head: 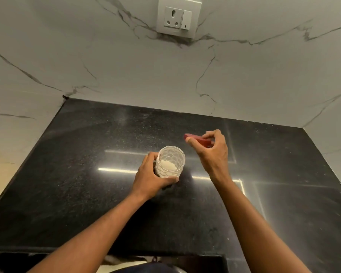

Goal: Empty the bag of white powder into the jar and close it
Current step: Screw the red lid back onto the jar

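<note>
right, i judge the step in hand to be capping. the left grip (pixel 150 178) has the jar (pixel 170 162) standing open on the dark counter (pixel 87 174). white powder (pixel 167 165) is heaped in the jar's lower part, and no bag is in view.

to do it well, i would brace the jar upright against the counter with the left grip so it cannot turn. then i would bring the red lid (pixel 199 139) across, level over the mouth, and set it flat on the rim before any twist or press, seating it evenly. i cannot tell from here whether it screws or snaps on. a tilted start would likely catch the rim crooked or knock powder out.

pose, from the left:
- the left grip is clamped round the jar's near left side, fingers behind the wall and thumb across the front low down. its forearm comes in from the lower left.
- the jar sits just right of that palm.
- further right and a little beyond, apart from the jar, the lid is pinched at its edge in the right grip (pixel 213 150).
- the lid is held tilted above the counter, wrist bent, with the forearm rising from the lower right.
</note>
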Demonstrator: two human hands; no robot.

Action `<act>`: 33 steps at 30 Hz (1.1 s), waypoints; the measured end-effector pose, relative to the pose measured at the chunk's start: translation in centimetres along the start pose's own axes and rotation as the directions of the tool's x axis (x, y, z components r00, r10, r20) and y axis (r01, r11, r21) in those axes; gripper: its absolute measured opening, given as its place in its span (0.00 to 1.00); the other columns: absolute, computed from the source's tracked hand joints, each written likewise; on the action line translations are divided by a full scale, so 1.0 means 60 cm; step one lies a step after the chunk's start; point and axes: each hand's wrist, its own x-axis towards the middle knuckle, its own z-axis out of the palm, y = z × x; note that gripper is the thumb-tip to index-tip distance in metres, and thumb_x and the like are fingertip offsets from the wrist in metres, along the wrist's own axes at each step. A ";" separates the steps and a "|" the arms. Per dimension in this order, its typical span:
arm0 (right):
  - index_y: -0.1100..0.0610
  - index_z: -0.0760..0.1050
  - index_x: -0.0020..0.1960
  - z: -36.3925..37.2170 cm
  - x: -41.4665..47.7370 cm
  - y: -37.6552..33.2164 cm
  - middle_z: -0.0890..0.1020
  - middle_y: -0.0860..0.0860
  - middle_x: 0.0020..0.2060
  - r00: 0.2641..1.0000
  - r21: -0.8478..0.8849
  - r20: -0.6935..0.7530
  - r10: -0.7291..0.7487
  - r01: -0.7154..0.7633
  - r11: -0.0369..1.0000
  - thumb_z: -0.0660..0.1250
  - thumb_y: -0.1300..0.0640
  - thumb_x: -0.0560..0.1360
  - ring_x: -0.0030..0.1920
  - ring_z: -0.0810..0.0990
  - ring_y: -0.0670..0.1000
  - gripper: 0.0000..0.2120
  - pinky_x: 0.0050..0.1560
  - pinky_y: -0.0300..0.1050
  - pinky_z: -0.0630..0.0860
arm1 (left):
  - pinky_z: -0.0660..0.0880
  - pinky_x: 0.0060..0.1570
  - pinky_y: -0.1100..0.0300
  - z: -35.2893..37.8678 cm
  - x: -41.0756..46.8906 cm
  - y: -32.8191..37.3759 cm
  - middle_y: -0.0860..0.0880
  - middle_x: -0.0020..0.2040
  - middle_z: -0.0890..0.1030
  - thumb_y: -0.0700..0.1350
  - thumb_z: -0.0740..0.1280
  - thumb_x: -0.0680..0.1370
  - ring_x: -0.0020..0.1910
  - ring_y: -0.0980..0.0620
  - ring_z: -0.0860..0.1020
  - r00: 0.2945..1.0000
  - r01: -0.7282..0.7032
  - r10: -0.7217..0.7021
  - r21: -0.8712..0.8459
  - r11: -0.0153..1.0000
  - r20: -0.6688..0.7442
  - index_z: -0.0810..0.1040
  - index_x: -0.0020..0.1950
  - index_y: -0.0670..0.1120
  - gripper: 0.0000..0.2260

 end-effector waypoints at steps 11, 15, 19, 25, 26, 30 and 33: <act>0.43 0.71 0.58 0.022 -0.056 -0.028 0.77 0.41 0.59 0.851 -0.283 0.480 -0.212 0.380 0.881 0.74 0.31 0.65 0.53 0.76 0.44 0.27 0.49 0.41 0.78 | 0.85 0.52 0.49 0.000 0.005 -0.005 0.61 0.59 0.79 0.64 0.84 0.60 0.55 0.60 0.81 0.999 -0.035 0.035 0.038 0.999 0.007 0.70 0.63 0.64 0.37; 0.40 0.66 0.75 0.020 -0.036 -0.052 0.75 0.43 0.68 0.770 -0.395 0.615 -0.170 0.488 0.778 0.73 0.31 0.68 0.63 0.75 0.46 0.39 0.55 0.44 0.76 | 0.85 0.54 0.49 0.000 0.006 -0.005 0.59 0.60 0.79 0.63 0.84 0.60 0.56 0.58 0.81 0.999 -0.033 0.032 0.059 0.998 0.014 0.70 0.64 0.63 0.38; 0.38 0.66 0.77 0.028 -0.016 -0.080 0.76 0.45 0.65 0.722 -0.496 0.685 -0.096 0.559 0.664 0.72 0.30 0.67 0.59 0.77 0.48 0.41 0.48 0.43 0.73 | 0.84 0.53 0.51 -0.001 0.007 -0.004 0.60 0.58 0.81 0.65 0.84 0.59 0.54 0.58 0.82 1.000 -0.020 0.019 0.065 0.998 0.012 0.70 0.61 0.64 0.36; 0.47 0.79 0.62 0.059 -0.005 -0.113 0.81 0.50 0.51 0.780 -0.660 0.625 -0.042 0.556 0.504 0.70 0.25 0.64 0.43 0.76 0.50 0.35 0.41 0.45 0.73 | 0.83 0.47 0.53 -0.001 0.006 -0.002 0.60 0.54 0.82 0.66 0.83 0.59 0.51 0.59 0.82 1.000 -0.001 0.001 0.098 0.995 0.003 0.71 0.57 0.61 0.34; 0.50 0.79 0.55 0.064 -0.005 -0.112 0.82 0.50 0.46 0.800 -0.682 0.597 -0.051 0.540 0.493 0.67 0.23 0.65 0.40 0.76 0.50 0.34 0.38 0.45 0.72 | 0.83 0.46 0.52 -0.001 0.006 -0.003 0.60 0.54 0.82 0.66 0.83 0.58 0.51 0.59 0.81 1.000 0.000 0.000 0.096 0.995 0.004 0.71 0.57 0.61 0.34; 0.56 0.74 0.37 0.069 -0.001 -0.108 0.75 0.50 0.28 0.848 -0.765 0.529 -0.024 0.489 0.418 0.51 0.19 0.72 0.29 0.74 0.50 0.40 0.30 0.43 0.68 | 0.78 0.51 0.59 -0.003 0.003 0.000 0.62 0.60 0.78 0.66 0.83 0.59 0.57 0.58 0.79 1.000 -0.025 0.024 0.077 0.997 0.018 0.66 0.64 0.67 0.39; 0.56 0.81 0.53 0.056 0.000 -0.095 0.81 0.52 0.38 0.828 -0.745 0.558 -0.057 0.530 0.405 0.47 0.21 0.75 0.36 0.80 0.52 0.43 0.36 0.45 0.73 | 0.82 0.54 0.51 -0.004 0.006 -0.002 0.59 0.62 0.80 0.66 0.83 0.60 0.57 0.55 0.81 0.999 -0.036 0.034 0.084 0.996 0.026 0.69 0.65 0.63 0.39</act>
